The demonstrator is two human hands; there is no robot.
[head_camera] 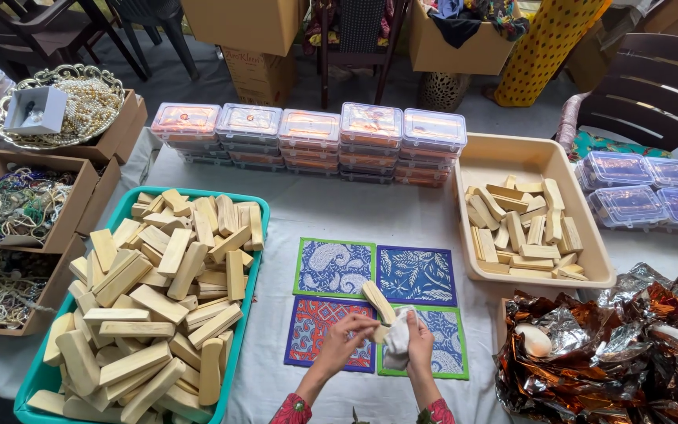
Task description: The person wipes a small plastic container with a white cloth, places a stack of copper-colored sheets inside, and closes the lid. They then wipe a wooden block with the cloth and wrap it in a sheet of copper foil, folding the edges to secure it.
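Teal tray (238,330) at 8 o'clock, heaped with pale wooden blocks. Beige tub (512,153) at 3 o'clock, partly filled with the same blocks. Row of stacked clear lidded boxes (309,141) at 12 o'clock. Cardboard boxes of bead necklaces (17,206) at 9 o'clock. Crumpled foil (629,353) at 4 o'clock. Chairs beyond the table.

1. Left hand (347,331) and right hand (419,338) meet over four patterned mats (331,267) on the desk (355,212).
2. Left grip pinches a pale wood stick (378,301), tilted; right grip clutches a white cloth (396,345) against it.
3. Teal tray (238,330) of sticks to the left; beige bin (512,149) of sticks to the right.
4. Foil (629,345) at lower right.
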